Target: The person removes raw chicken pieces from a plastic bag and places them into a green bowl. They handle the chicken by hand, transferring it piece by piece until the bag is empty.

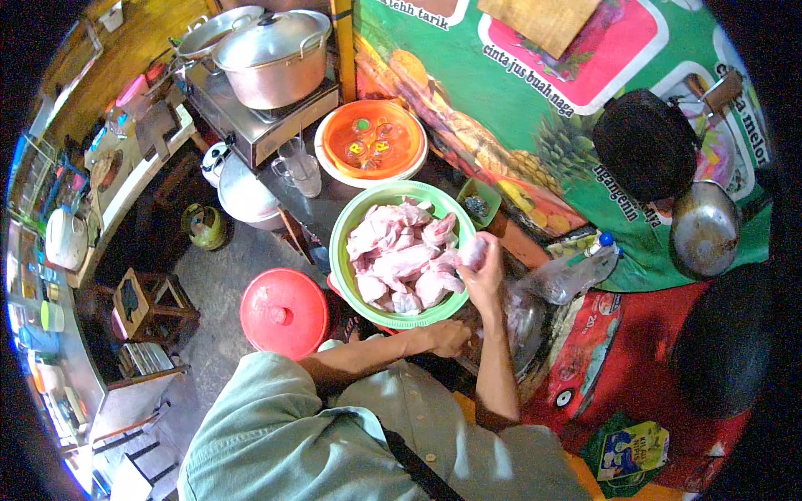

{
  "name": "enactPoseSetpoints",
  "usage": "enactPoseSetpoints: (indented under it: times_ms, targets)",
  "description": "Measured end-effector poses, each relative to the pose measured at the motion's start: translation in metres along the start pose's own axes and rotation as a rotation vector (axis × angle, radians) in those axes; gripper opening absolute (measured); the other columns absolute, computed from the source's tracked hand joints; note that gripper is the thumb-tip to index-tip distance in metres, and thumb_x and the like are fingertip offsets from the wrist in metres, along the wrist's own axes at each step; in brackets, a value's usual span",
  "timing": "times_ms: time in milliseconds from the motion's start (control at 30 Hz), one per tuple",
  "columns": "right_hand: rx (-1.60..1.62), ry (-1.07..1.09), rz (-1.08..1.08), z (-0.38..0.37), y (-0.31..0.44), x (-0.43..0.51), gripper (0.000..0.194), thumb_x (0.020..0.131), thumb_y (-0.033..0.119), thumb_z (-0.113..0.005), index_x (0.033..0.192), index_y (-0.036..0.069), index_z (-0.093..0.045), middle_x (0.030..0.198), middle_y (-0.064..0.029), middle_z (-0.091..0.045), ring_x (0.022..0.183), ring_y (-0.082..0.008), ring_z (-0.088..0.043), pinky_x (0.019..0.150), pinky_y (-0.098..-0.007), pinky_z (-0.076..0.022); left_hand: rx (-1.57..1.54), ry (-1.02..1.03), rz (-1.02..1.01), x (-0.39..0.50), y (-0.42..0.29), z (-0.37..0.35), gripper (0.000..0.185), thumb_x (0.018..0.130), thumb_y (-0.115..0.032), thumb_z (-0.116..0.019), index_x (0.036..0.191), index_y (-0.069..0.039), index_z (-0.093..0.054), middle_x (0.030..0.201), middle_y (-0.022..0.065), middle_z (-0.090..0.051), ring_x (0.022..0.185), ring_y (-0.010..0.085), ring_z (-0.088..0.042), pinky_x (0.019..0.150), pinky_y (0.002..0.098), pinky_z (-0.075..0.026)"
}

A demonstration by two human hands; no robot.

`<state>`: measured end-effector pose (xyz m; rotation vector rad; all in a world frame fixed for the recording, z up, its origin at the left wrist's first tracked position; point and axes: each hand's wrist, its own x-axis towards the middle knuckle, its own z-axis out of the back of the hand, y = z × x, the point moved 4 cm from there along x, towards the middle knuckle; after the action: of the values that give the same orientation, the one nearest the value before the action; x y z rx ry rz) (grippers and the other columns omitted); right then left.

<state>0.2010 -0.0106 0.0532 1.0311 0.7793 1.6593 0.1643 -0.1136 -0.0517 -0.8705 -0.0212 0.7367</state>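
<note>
A green plastic basin (pixel 340 257) stands before me, heaped with raw chicken pieces (pixel 401 263). At the basin's right rim my right hand (pixel 485 278) grips a pale, rounded piece of raw chicken (pixel 472 252). My left hand (pixel 452 338) is closed just below the basin's lower right rim; whether anything is in it cannot be told. To the right of both hands lies a metal basin (pixel 529 332) with a clear plastic bag and wet, pale contents, partly hidden by my right arm.
An orange basin (pixel 413 141) with glasses in water sits behind the green one. Glass mugs (pixel 307 178) stand beside it. A lidded pot (pixel 276 75) is on the stove (pixel 257 138) at upper left. A red lidded container (pixel 282 307) is at left, a small green container (pixel 492 213) at right.
</note>
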Motion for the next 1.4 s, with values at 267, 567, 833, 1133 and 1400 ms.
enactPoseSetpoints:
  times_ms: [267, 567, 833, 1133, 1400]
  targets:
    - [-0.56, 0.379, 0.404, -0.133, 0.061, -0.011, 0.076, 0.068, 0.01, -0.078, 0.138, 0.013, -0.049, 0.124, -0.014, -0.05, 0.118, -0.0364, -0.048, 0.099, -0.0485, -0.0415, -0.273, -0.411, -0.305, -0.023, 0.018, -0.006, 0.037, 0.078, -0.017, -0.072, 0.113, -0.007, -0.067, 0.116, 0.017, -0.067, 0.112, 0.0371, -0.06, 0.1, 0.0465, -0.045]
    - [-0.544, 0.612, 0.434, -0.136, 0.036, -0.026, 0.051, 0.08, 0.014, -0.068, 0.131, 0.011, -0.059, 0.132, -0.0093, -0.056, 0.116, -0.0324, -0.052, 0.098, -0.0462, -0.0423, -0.14, -0.286, -0.247, -0.032, 0.018, -0.006, 0.035, 0.08, -0.02, -0.07, 0.113, -0.008, -0.066, 0.117, 0.018, -0.066, 0.111, 0.0385, -0.059, 0.099, 0.0469, -0.045]
    - [-0.335, 0.466, 0.297, -0.116, 0.016, -0.017, 0.036, 0.079, 0.01, -0.072, 0.112, -0.001, -0.063, 0.107, -0.0179, -0.061, 0.099, -0.0382, -0.06, 0.085, -0.0439, -0.0494, -0.199, -0.314, -0.349, -0.025, 0.009, -0.01, 0.04, 0.081, -0.019, -0.068, 0.12, -0.009, -0.064, 0.121, 0.0183, -0.065, 0.114, 0.0403, -0.058, 0.102, 0.0472, -0.044]
    - [-0.057, -0.038, -0.2, 0.011, -0.07, -0.041, 0.022, 0.088, 0.013, -0.071, 0.106, 0.002, -0.068, 0.098, -0.0064, -0.069, 0.086, -0.0165, -0.063, 0.079, -0.0297, -0.0506, -0.11, -0.111, -0.187, -0.01, 0.021, -0.02, 0.026, 0.086, -0.016, -0.059, 0.11, -0.006, -0.063, 0.096, 0.0243, -0.067, 0.095, 0.0426, -0.063, 0.083, 0.0537, -0.051]
    - [0.085, -0.096, -0.26, 0.045, -0.115, -0.044, 0.02, 0.095, 0.012, -0.066, 0.11, -0.001, -0.068, 0.099, -0.0059, -0.071, 0.088, -0.0121, -0.064, 0.08, -0.0269, -0.0522, -0.216, -0.121, -0.067, -0.02, 0.005, 0.014, 0.025, 0.086, -0.023, -0.063, 0.103, -0.004, -0.065, 0.085, 0.0245, -0.067, 0.082, 0.0441, -0.064, 0.077, 0.0521, -0.052]
